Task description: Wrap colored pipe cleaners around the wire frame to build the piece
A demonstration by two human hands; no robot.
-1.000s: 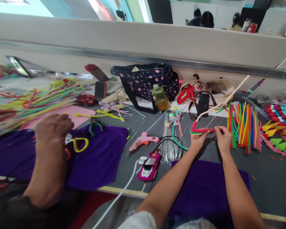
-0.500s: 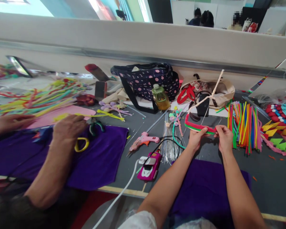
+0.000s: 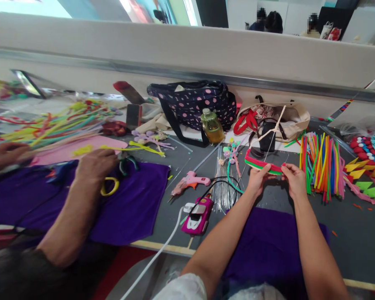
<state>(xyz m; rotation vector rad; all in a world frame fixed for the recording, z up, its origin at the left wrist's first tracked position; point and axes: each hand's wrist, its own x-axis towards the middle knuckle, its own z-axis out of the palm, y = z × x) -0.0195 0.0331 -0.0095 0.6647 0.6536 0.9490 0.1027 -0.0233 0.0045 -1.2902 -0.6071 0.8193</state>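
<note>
A gray worktable (image 3: 356, 246) is spanning the view, with a purple cloth (image 3: 268, 239) lying beneath the wearer's forearms. A navy polka-dot bag (image 3: 187, 106) is sitting along the low wall, and a beige tote bag (image 3: 300, 116) is slumping beside it. A multicolored bundle of pipe cleaners (image 3: 321, 166) is resting just right of the hands. The red, white and green pipe-cleaner strip (image 3: 256, 161) is hanging above the table behind the cloth, slanting slightly between the two hands; compared with one second earlier, it is reaching farther left and showing more of its layers. Its cream stem (image 3: 280, 116), formerly tilting far right, is now standing steeper, the tip overlapping the tote. The left hand (image 3: 258, 181) is gripping the strip near its middle; the right hand (image 3: 295, 179) is pinching its right end. A co-worker's right hand (image 3: 96, 164) is now hovering farther right; its grip cannot be told.
</note>
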